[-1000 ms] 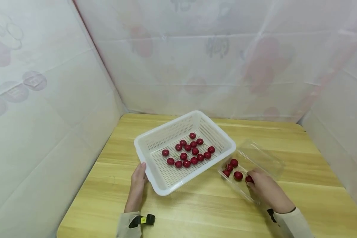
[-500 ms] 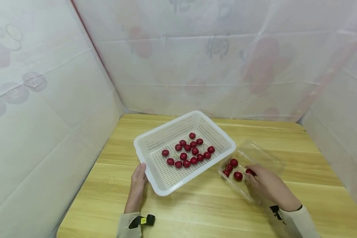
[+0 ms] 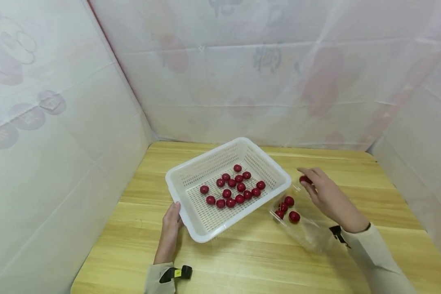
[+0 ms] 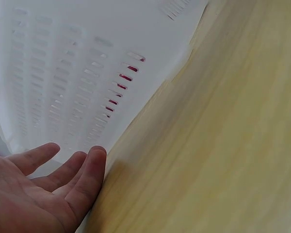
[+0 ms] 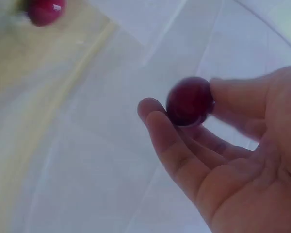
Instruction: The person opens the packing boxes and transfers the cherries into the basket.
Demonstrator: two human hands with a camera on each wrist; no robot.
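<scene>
A white perforated plastic basket holds several red cherries with thin stems. My left hand holds the basket's near left side, thumb over the rim. In the left wrist view its fingers lie along the outer wall, low near the table. Between thumb and fingertips my right hand pinches one cherry, raised above a clear plastic box. Several more cherries lie in that box, which is partly hidden behind the hand.
The wooden table carries both containers, the clear box right beside the basket's right corner. Pale printed cloth walls enclose the table at the back and both sides. A black strap circles the left wrist.
My right hand has lifted the cherry from the clear box and moved away from me, toward the back of the table. My left hand and the basket have stayed in place.
</scene>
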